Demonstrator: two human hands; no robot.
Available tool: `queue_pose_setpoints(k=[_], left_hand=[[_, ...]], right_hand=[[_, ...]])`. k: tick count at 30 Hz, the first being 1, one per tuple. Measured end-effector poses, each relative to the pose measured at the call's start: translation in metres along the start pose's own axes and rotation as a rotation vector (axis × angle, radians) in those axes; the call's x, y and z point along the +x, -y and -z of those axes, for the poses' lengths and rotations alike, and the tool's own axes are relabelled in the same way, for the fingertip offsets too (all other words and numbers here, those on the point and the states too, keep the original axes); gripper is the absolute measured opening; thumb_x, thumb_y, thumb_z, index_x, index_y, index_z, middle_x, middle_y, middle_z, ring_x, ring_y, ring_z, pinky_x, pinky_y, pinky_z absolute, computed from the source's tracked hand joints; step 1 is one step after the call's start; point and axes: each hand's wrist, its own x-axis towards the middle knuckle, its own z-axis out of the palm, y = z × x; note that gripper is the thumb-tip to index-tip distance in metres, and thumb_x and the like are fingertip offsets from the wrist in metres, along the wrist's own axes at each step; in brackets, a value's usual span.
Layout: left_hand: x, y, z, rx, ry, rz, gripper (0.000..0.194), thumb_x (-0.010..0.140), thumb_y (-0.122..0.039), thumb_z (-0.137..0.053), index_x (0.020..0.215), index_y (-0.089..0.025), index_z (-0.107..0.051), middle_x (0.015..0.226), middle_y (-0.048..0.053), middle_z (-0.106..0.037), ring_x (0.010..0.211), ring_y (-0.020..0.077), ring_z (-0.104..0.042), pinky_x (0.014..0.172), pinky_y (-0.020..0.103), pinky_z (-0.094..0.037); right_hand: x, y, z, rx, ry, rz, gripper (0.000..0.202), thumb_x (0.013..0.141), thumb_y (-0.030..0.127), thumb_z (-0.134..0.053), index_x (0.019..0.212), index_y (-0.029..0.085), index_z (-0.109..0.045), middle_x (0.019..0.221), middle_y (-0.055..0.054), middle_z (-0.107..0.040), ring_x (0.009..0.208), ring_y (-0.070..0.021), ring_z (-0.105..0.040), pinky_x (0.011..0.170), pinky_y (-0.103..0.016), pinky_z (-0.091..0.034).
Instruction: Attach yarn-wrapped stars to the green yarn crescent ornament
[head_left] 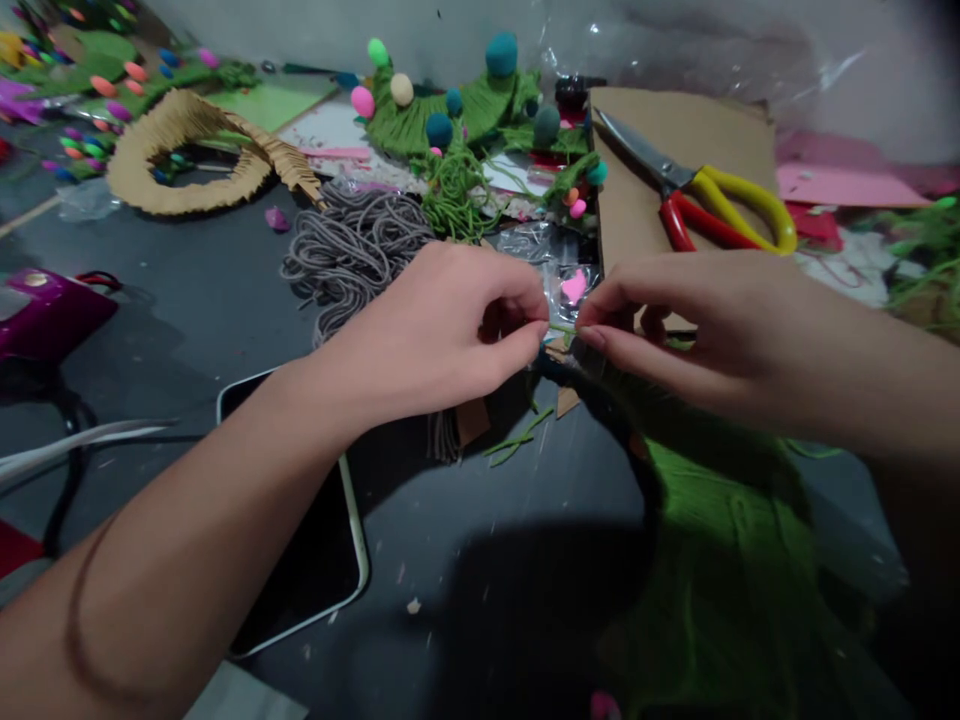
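Between my two hands a short piece of green yarn (pixel 562 328) is stretched, one end in each pinch. My left hand (pixel 457 325) comes in from the lower left with thumb and forefinger pressed together. From the right reaches my right hand (pixel 682 320), its fingertips closed on the other end. Under my right hand lies a green yarn-wrapped piece (pixel 720 540), partly in shadow. Several cut green yarn bits (pixel 521 440) are scattered on the dark table (pixel 465 510) below my hands. A bundle of grey cord (pixel 360 245) lies just beyond my left hand.
Scissors (pixel 690 185) with red and yellow handles rest on cardboard (pixel 720 130). Under my left forearm is a phone (pixel 322 540). A cardboard ring (pixel 187 150) and a green wreath piece with colored balls (pixel 450 110) lie at the back. A purple device (pixel 56 310) sits at left.
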Motion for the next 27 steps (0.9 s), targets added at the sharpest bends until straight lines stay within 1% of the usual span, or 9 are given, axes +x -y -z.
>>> queue_pose_setpoints(k=[5, 10, 13, 16, 22, 25, 27], left_hand=[[-0.0011, 0.0001, -0.0001, 0.02, 0.0, -0.053, 0.013, 0.093, -0.024, -0.066, 0.087, -0.02, -0.078, 0.079, 0.001, -0.075, 0.069, 0.0139, -0.063, 0.069, 0.028, -0.043], [-0.0014, 0.0011, -0.0005, 0.044, -0.006, -0.111, 0.012, 0.093, -0.023, -0.067, 0.09, -0.021, -0.078, 0.08, 0.002, -0.075, 0.07, 0.0146, -0.064, 0.069, 0.028, -0.044], [-0.0009, -0.0001, 0.0001, 0.066, 0.022, -0.142, 0.014, 0.094, -0.023, -0.065, 0.087, -0.021, -0.078, 0.078, 0.002, -0.073, 0.07, 0.0155, -0.063, 0.071, 0.029, -0.044], [-0.0002, -0.0008, 0.0004, 0.07, 0.026, -0.17, 0.017, 0.095, -0.024, -0.064, 0.084, -0.021, -0.078, 0.078, 0.003, -0.073, 0.069, 0.0156, -0.062, 0.071, 0.03, -0.044], [-0.0003, 0.0005, -0.0006, 0.075, 0.009, -0.153, 0.011, 0.091, -0.02, -0.067, 0.089, -0.022, -0.077, 0.08, 0.001, -0.075, 0.069, 0.0146, -0.063, 0.069, 0.027, -0.044], [-0.0003, 0.0009, -0.0007, 0.075, 0.004, -0.155, 0.009, 0.09, -0.019, -0.067, 0.088, -0.022, -0.075, 0.079, 0.0, -0.074, 0.069, 0.0142, -0.063, 0.07, 0.027, -0.044], [-0.0001, 0.0011, -0.0005, 0.084, 0.017, -0.157, 0.009, 0.09, -0.019, -0.067, 0.086, -0.022, -0.074, 0.077, -0.001, -0.072, 0.069, 0.014, -0.062, 0.071, 0.028, -0.044]], right_hand=[[-0.0002, 0.0009, -0.0009, -0.106, 0.004, 0.0, 0.015, 0.095, 0.027, -0.059, 0.092, 0.02, -0.072, 0.073, 0.001, -0.065, 0.06, -0.0124, -0.052, 0.053, -0.029, -0.033], [0.0009, 0.0023, -0.0004, -0.12, 0.018, -0.034, 0.01, 0.091, 0.022, -0.063, 0.088, 0.021, -0.072, 0.071, 0.001, -0.064, 0.06, -0.0123, -0.053, 0.056, -0.029, -0.033], [0.0011, 0.0018, -0.0015, -0.136, 0.025, -0.003, 0.01, 0.089, 0.02, -0.063, 0.087, 0.021, -0.073, 0.071, 0.001, -0.066, 0.059, -0.0119, -0.052, 0.057, -0.028, -0.032], [0.0009, 0.0021, -0.0027, -0.189, 0.036, 0.014, 0.009, 0.089, 0.022, -0.064, 0.087, 0.022, -0.073, 0.072, 0.001, -0.067, 0.06, -0.0131, -0.052, 0.057, -0.029, -0.03], [0.0003, 0.0068, -0.0015, -0.3, 0.078, -0.024, 0.007, 0.088, 0.023, -0.064, 0.084, 0.024, -0.07, 0.07, 0.002, -0.065, 0.06, -0.0158, -0.052, 0.058, -0.03, -0.028], [0.0004, 0.0085, 0.0, -0.311, 0.082, -0.026, 0.006, 0.088, 0.022, -0.065, 0.085, 0.026, -0.069, 0.071, 0.002, -0.064, 0.061, -0.016, -0.052, 0.058, -0.03, -0.028], [0.0007, 0.0091, 0.0008, -0.316, 0.085, -0.02, 0.007, 0.086, 0.02, -0.067, 0.082, 0.026, -0.068, 0.072, 0.002, -0.064, 0.06, -0.0156, -0.051, 0.058, -0.03, -0.028]])
